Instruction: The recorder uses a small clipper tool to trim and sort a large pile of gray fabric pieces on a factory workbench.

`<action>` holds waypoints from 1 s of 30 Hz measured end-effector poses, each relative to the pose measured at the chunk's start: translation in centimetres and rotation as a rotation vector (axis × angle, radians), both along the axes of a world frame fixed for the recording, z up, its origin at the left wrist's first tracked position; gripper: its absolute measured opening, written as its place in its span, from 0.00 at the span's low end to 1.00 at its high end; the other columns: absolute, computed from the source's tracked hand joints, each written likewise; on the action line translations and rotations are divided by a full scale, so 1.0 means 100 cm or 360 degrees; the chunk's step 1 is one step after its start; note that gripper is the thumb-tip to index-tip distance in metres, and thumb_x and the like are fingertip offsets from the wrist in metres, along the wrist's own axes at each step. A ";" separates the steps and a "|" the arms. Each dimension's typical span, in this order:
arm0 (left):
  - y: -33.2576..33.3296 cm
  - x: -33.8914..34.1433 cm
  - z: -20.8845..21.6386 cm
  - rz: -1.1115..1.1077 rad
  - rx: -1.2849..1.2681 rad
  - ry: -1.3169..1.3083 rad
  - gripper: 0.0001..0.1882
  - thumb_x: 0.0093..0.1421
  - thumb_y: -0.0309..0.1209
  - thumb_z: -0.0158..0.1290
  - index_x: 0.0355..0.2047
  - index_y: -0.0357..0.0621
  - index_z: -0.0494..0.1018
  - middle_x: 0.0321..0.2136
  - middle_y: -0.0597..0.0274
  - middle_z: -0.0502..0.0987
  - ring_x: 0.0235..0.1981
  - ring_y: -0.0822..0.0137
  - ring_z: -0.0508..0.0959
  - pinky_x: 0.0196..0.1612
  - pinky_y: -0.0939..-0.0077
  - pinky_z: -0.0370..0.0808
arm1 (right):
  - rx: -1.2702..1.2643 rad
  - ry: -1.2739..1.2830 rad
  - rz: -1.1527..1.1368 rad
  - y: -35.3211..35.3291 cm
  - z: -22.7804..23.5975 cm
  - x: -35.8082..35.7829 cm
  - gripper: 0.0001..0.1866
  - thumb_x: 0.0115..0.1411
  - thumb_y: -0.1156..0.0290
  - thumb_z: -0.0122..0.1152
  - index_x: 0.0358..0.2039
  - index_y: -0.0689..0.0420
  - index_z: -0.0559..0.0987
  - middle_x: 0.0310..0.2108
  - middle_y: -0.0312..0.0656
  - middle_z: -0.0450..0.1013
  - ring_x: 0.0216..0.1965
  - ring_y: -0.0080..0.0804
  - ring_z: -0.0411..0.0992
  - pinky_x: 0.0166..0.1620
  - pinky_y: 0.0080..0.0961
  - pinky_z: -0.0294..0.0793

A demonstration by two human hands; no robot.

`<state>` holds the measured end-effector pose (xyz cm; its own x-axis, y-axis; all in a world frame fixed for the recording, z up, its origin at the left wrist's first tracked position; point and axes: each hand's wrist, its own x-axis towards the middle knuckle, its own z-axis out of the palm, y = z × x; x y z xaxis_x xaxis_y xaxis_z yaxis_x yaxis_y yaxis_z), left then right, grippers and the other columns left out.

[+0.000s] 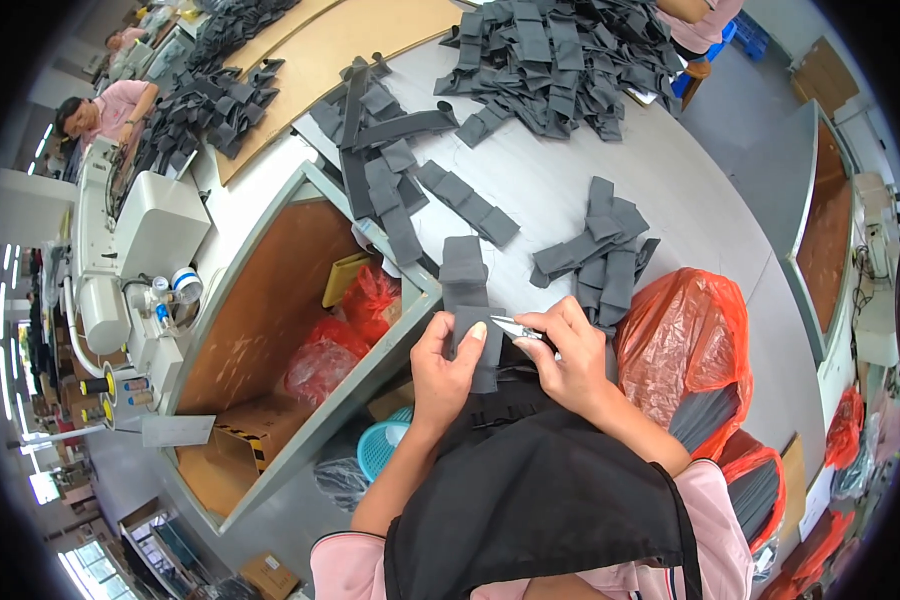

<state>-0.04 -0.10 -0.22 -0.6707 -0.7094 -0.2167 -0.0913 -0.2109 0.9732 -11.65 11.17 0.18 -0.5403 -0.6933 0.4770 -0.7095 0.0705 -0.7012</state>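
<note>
My left hand (440, 380) grips a dark grey fabric strip (464, 262) made of folded, joined pieces, thumb pressed on top. The strip stretches from my lap over the table's near edge. In my right hand (578, 362) is a pair of small metal thread snips (516, 328). Their pointed tips are at the strip's right edge, close to my left thumb; whether they touch the cloth I cannot tell. Just beyond, a few similar strips (470, 203) lie on the white table (700, 190), and a loose bundle of strips (600, 245) sits to the right.
A large heap of grey pieces (560, 60) covers the table's far side. Red plastic bags (685, 325) stand right of my lap. To the left are an open-fronted cabinet (270, 270), a turquoise basket (378, 450) and a sewing machine (160, 225). Another person (120, 105) sits at the far left.
</note>
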 end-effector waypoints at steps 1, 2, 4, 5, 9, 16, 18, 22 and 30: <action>0.000 0.000 -0.001 0.0019 -0.0031 -0.0023 0.06 0.57 0.25 0.52 0.26 0.37 0.67 0.22 0.72 0.69 0.25 0.84 0.64 0.28 0.87 0.63 | -0.0005 -0.0090 -0.0020 0.000 0.001 0.001 0.14 0.42 0.78 0.65 0.33 0.59 0.77 0.21 0.39 0.65 0.18 0.32 0.66 0.21 0.25 0.65; -0.001 0.000 -0.002 0.0039 -0.0062 -0.0046 0.07 0.56 0.25 0.53 0.26 0.36 0.67 0.22 0.71 0.69 0.24 0.83 0.64 0.28 0.87 0.63 | -0.0010 -0.0180 -0.0039 -0.001 0.001 0.002 0.14 0.43 0.78 0.65 0.33 0.59 0.77 0.21 0.39 0.65 0.18 0.32 0.66 0.21 0.25 0.65; -0.001 0.000 -0.003 0.0028 -0.0319 -0.0155 0.07 0.54 0.25 0.54 0.25 0.36 0.67 0.20 0.67 0.68 0.23 0.79 0.65 0.26 0.83 0.63 | -0.0022 -0.0139 -0.0049 0.000 0.003 0.001 0.14 0.43 0.77 0.65 0.33 0.59 0.77 0.22 0.40 0.65 0.19 0.33 0.66 0.22 0.26 0.66; -0.002 0.000 -0.004 0.0010 -0.0570 -0.0266 0.08 0.52 0.25 0.55 0.23 0.36 0.66 0.19 0.64 0.67 0.21 0.75 0.66 0.25 0.80 0.63 | 0.0015 -0.0129 0.0000 -0.002 0.006 0.001 0.14 0.43 0.77 0.65 0.34 0.59 0.76 0.22 0.40 0.65 0.19 0.34 0.67 0.22 0.26 0.66; -0.002 -0.002 -0.004 0.0020 -0.0984 -0.0295 0.10 0.47 0.23 0.56 0.21 0.37 0.64 0.18 0.57 0.65 0.20 0.62 0.67 0.24 0.71 0.64 | 0.0055 -0.0065 0.0101 -0.009 0.006 0.002 0.17 0.41 0.79 0.66 0.35 0.59 0.77 0.24 0.41 0.65 0.21 0.32 0.66 0.24 0.24 0.67; -0.001 -0.004 0.003 0.0041 -0.1313 -0.0296 0.11 0.43 0.22 0.55 0.19 0.38 0.61 0.18 0.56 0.64 0.22 0.55 0.66 0.25 0.64 0.63 | 0.0047 -0.0007 0.0109 -0.015 0.002 0.005 0.17 0.41 0.78 0.67 0.35 0.59 0.77 0.23 0.40 0.66 0.18 0.31 0.65 0.19 0.24 0.64; -0.001 -0.004 0.001 0.0046 -0.1346 -0.0300 0.11 0.43 0.22 0.55 0.19 0.39 0.61 0.18 0.56 0.64 0.22 0.55 0.65 0.26 0.63 0.63 | 0.0030 0.0018 0.0100 -0.016 0.000 0.005 0.17 0.41 0.77 0.67 0.35 0.59 0.77 0.23 0.39 0.65 0.17 0.31 0.65 0.19 0.24 0.63; -0.001 -0.005 -0.001 0.0053 -0.1499 -0.0300 0.11 0.43 0.23 0.56 0.19 0.39 0.62 0.17 0.56 0.64 0.22 0.54 0.65 0.26 0.62 0.63 | -0.0029 0.0128 0.0069 -0.016 -0.001 0.007 0.16 0.40 0.78 0.67 0.34 0.59 0.77 0.22 0.39 0.66 0.17 0.30 0.65 0.19 0.23 0.64; -0.003 -0.005 -0.004 0.0055 -0.1728 -0.0283 0.11 0.41 0.24 0.56 0.19 0.41 0.63 0.17 0.58 0.64 0.22 0.55 0.65 0.27 0.63 0.62 | 0.0034 0.0078 0.0035 -0.008 0.010 0.010 0.17 0.40 0.78 0.67 0.34 0.59 0.77 0.21 0.39 0.66 0.17 0.30 0.65 0.20 0.24 0.65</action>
